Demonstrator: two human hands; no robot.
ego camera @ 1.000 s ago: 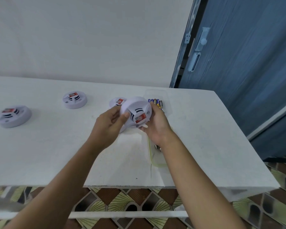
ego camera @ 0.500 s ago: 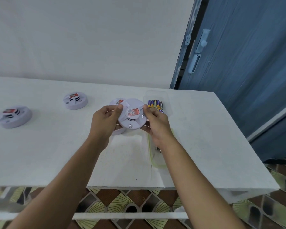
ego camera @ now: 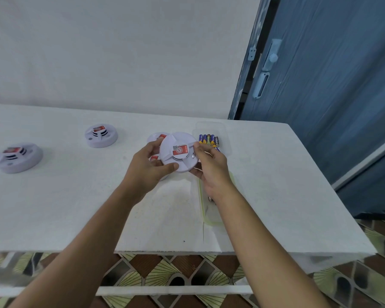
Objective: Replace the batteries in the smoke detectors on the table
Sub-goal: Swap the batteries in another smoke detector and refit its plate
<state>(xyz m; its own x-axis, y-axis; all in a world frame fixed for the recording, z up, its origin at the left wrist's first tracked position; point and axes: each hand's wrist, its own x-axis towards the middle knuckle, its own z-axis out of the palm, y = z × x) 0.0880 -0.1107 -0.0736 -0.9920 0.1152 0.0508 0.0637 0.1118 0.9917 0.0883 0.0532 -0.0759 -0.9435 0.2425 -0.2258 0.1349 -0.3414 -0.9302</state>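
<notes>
A round white smoke detector [ego camera: 178, 152] with a red label is held above the white table [ego camera: 76, 196], its labelled face turned up toward me. My left hand [ego camera: 147, 165] grips its left rim, thumb along the near edge. My right hand [ego camera: 211, 167] grips the right rim from the other side. Behind it, partly hidden, lies another detector [ego camera: 159, 136], and a red-labelled piece [ego camera: 153, 157] shows under my left fingers. Several blue and yellow batteries [ego camera: 209, 140] lie side by side in a clear tray [ego camera: 222, 130] just right of the held detector.
Two more detectors sit on the table, one at mid left [ego camera: 101, 135] and one at far left [ego camera: 18, 157]. A clear green-rimmed lid [ego camera: 209, 214] lies under my right wrist. A blue door [ego camera: 331, 85] stands at the right. The table's front edge is near me.
The detector was tilted on edge between both hands a second ago; it has turned so its labelled face points up, and both hands have shifted round its rim.
</notes>
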